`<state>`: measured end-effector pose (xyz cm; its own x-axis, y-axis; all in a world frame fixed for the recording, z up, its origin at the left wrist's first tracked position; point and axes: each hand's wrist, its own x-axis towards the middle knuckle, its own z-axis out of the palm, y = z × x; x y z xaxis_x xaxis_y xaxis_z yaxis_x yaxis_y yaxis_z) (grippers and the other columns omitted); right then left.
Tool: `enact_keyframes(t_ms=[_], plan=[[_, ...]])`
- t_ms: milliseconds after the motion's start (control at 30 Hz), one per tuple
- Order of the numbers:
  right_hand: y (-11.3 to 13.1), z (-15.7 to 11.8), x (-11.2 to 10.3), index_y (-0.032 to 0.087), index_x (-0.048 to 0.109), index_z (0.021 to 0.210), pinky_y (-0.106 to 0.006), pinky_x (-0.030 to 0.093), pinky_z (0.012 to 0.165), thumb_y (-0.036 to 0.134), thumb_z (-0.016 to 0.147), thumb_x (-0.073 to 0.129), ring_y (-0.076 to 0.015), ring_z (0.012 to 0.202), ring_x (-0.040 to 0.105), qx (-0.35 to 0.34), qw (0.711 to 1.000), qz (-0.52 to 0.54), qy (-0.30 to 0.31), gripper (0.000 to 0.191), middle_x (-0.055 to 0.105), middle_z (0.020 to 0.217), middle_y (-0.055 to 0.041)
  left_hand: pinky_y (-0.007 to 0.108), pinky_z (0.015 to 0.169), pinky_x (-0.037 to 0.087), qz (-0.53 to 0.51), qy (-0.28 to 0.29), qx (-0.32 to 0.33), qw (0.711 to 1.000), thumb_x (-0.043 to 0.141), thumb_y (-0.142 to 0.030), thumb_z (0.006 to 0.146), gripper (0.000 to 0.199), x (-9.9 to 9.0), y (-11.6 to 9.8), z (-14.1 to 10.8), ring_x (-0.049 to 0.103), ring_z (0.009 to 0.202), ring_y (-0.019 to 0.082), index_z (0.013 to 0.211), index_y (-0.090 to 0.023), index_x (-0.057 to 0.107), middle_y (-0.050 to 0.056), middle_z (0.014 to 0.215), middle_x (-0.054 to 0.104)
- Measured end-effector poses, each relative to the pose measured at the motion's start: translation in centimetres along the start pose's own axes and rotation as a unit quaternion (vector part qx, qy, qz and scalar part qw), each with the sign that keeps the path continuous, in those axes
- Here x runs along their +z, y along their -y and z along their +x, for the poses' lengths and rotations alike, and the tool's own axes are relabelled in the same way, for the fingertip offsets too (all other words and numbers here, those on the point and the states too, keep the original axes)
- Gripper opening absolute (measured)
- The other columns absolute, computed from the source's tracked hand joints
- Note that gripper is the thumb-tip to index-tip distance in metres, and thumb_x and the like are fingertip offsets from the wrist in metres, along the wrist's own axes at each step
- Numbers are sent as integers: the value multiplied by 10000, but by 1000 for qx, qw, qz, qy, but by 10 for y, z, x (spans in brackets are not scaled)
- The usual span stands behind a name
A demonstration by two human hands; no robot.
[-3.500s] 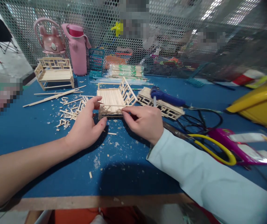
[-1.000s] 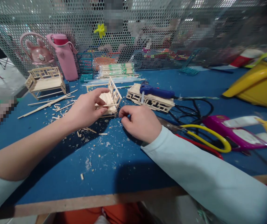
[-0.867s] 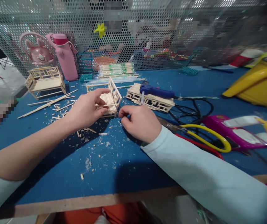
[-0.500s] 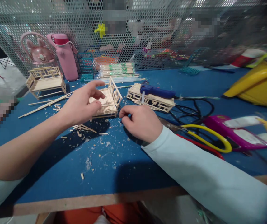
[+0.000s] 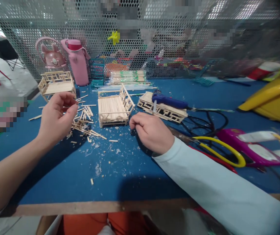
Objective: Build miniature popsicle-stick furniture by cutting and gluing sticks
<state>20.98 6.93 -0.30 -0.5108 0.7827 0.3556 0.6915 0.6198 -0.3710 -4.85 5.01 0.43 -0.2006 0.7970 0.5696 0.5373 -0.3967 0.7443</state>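
Observation:
My left hand (image 5: 58, 117) hovers over the left side of a pile of short wooden sticks (image 5: 87, 125), its fingers loosely bent and apart from the thumb, with nothing seen in it. Right of the pile stands a miniature bench of thin wooden sticks (image 5: 113, 106), with a slatted seat and railings. Near its front right corner, my right hand (image 5: 152, 130) rests on the blue table with fingers curled closed; whatever they may hold is hidden. A second stick bench (image 5: 59, 86) sits behind my left hand.
A blue glue gun (image 5: 170, 100) lies on another stick piece (image 5: 174, 114). Yellow-handled scissors (image 5: 218, 150), a purple tool (image 5: 250, 147) and black cable lie to the right. A pink bottle (image 5: 78, 65) and bundled sticks (image 5: 127, 76) stand before the perforated metal screen (image 5: 154, 26).
My left hand has left the middle bench and moved left over the stick pile, uncovering the bench seat. The right hand stays in place beside the bench. The view has shifted slightly.

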Motion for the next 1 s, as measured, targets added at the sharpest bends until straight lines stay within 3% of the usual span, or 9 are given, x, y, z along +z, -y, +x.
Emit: enact_keyframes(t_ms=[167,300,367,533,733,900,1000], plan=[[4,-1,3,173,619,849,-244,398,660,74,796,385,-132,675,579,-57,995,-3,87,259,668,768,-24,330,726,469,50,8,-21,998,562,-225,779,134,-13,0,1,576,802,160,906,-234,520,33,856,606],[8,-1,7,196,648,1009,-267,390,614,248,881,476,-163,645,616,-10,988,-82,132,221,705,754,-28,302,726,473,84,36,-29,995,544,-237,786,146,-18,4,0,579,803,154,931,-222,537,32,876,621],[9,-1,9,207,674,980,-282,402,627,307,875,519,-186,674,637,-1,984,-100,144,212,720,767,-37,293,711,472,101,52,-35,993,552,-238,775,173,-19,4,-1,584,783,155,944,-201,554,34,868,635],[7,1,13,189,668,846,-264,432,716,229,869,516,-166,786,651,-67,988,-42,132,159,724,872,-43,282,635,448,187,91,-47,977,558,-258,775,223,-23,3,3,568,677,151,971,-164,611,39,799,660],[5,1,12,194,579,704,-248,365,545,366,920,408,-135,532,544,-58,990,-48,119,325,621,612,-15,271,567,390,300,253,-4,920,560,-339,808,209,-36,9,12,560,577,146,776,-188,702,16,640,665],[10,0,12,206,528,779,-236,401,580,245,878,435,-135,597,554,-108,991,-9,73,141,631,710,-27,251,658,440,232,379,90,891,558,-252,827,188,-30,5,4,631,725,146,866,-207,736,31,813,718],[12,0,12,214,485,718,-227,374,547,293,874,467,-123,542,505,-116,990,-5,83,175,575,628,1,263,667,444,221,419,129,871,577,-255,837,193,-19,2,-5,623,725,155,917,-197,742,52,832,703]])
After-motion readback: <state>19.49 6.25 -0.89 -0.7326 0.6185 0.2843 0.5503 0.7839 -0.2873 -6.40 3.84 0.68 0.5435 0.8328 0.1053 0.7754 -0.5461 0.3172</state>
